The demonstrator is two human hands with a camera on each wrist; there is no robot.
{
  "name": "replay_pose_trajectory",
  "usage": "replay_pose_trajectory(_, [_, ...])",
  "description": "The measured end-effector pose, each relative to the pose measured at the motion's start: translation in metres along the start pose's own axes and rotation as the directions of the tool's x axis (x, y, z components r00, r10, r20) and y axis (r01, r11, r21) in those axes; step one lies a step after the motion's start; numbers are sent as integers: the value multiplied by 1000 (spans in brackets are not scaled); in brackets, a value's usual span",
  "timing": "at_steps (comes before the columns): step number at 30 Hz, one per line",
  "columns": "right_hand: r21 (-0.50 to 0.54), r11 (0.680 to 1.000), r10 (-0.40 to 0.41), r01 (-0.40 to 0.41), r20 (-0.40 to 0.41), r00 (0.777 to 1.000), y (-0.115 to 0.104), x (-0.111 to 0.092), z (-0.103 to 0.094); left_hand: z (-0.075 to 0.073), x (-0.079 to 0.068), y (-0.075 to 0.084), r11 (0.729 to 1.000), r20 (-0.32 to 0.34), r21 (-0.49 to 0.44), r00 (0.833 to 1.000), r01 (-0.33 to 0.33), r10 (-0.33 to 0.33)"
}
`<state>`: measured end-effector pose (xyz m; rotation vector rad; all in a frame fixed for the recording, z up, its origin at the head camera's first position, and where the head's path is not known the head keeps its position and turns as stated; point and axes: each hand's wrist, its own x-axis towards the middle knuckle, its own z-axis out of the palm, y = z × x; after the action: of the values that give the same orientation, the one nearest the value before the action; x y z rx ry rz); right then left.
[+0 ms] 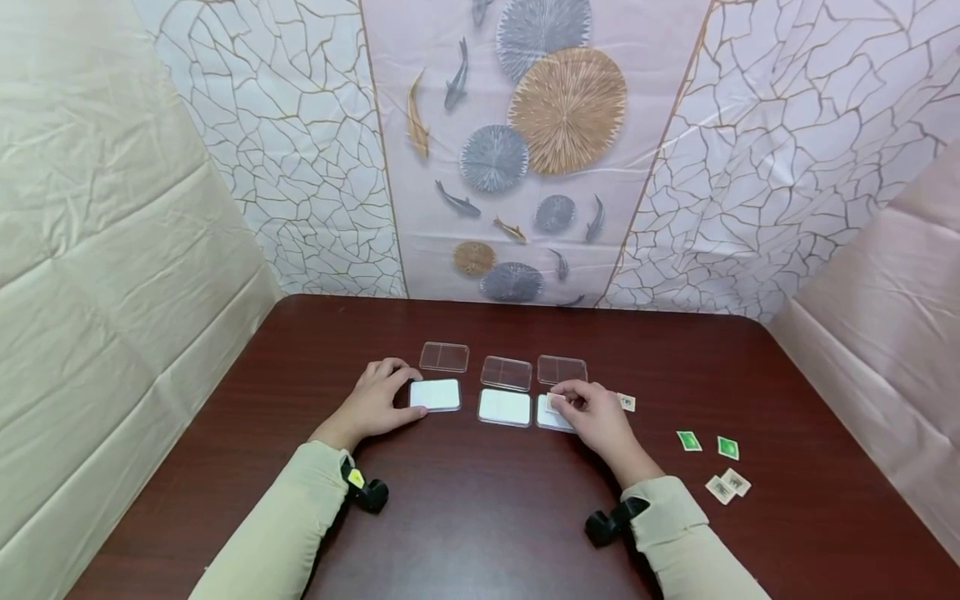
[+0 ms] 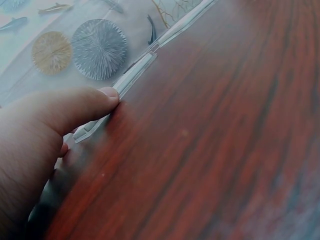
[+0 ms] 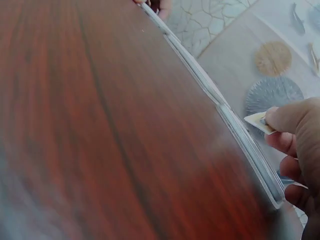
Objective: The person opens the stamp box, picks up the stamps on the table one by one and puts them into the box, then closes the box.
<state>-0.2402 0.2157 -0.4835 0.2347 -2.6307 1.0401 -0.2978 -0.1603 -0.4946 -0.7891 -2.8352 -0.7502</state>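
Note:
Three shallow clear plastic cases with white inside lie in a row on the table. My left hand (image 1: pixel 378 400) holds the left case (image 1: pixel 437 395), thumb on its near edge and fingers at its far left corner; the left wrist view shows the thumb (image 2: pixel 97 102) against its side. The middle case (image 1: pixel 505 407) lies untouched. Over the right case (image 1: pixel 551 414), my right hand (image 1: pixel 600 417) pinches a small postage stamp (image 3: pixel 258 121) between thumb and fingers. That hand partly covers the right case.
Behind the cases lie three clear lids, left (image 1: pixel 444 357), middle (image 1: pixel 506 372) and right (image 1: pixel 562 369). A stamp (image 1: pixel 627 402) lies just beyond my right hand. Farther right are two green stamps (image 1: pixel 727 447) and two pale, overlapping stamps (image 1: pixel 721 489). A patterned cloth (image 1: pixel 330 150) hangs behind the table.

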Motion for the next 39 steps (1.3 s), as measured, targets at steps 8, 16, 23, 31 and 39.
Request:
replay_pose_trajectory(8, [-55,995,-84,86,28,996,-1,-2,3,6,5,6,1000,-68,-4,997,-29,28])
replay_pose_trajectory(16, [-127,979,-151,157,53,987,4,-2,2,29,22,56,986,-195,-1,968,-164,161])
replay_pose_trajectory(23, [-156,975,-150,159,64,987,4,0,5,58,35,105,961,-134,137,957,-238,256])
replay_pose_trajectory(31, [-145,980,-126,134,64,990,2,0,5,82,52,140,940,-112,267,962,-213,250])
replay_pose_trajectory(39, [-152,961,-241,232,-43,970,11,3,-5,92,58,150,929,-67,325,976,-176,209])
